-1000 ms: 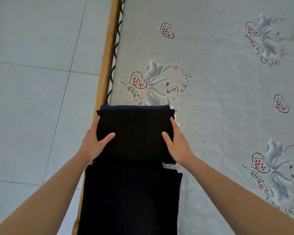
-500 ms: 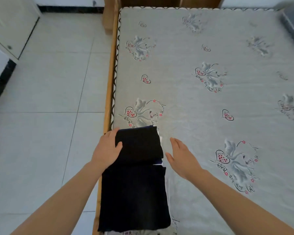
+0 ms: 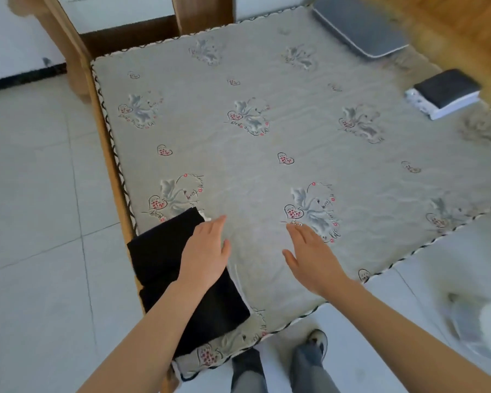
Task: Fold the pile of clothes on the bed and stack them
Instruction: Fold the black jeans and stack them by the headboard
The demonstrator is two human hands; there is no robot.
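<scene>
- Folded black fabric garment [image 3: 165, 259] is lying at the bed's near left corner, partly under the left hand [image 3: 206, 255]; a second ago both hands were pressing its upper folded half, and now that fold is sitting flat with neither hand gripping it.
- Left hand is hovering over or lightly brushing the garment's right edge, fingers straight and relaxed; whether it is actually touching the cloth I cannot tell.
- Right hand [image 3: 312, 258] is hanging released, palm down and fingers spread, well to the right of the garment over bare grey printed mattress cover [image 3: 267, 165], holding nothing.
- Judging from this, the fold looks finished, and the hands seem to be moving on.
- Far ahead and to the right of the right hand, a small stack of folded clothes, dark piece over white [image 3: 444, 93], is coming into view as the head is lifting and turning; the black garment probably belongs there next.
- Beyond that stack, a flat grey pillow [image 3: 357, 26] is resting at the bed's far edge.
</scene>
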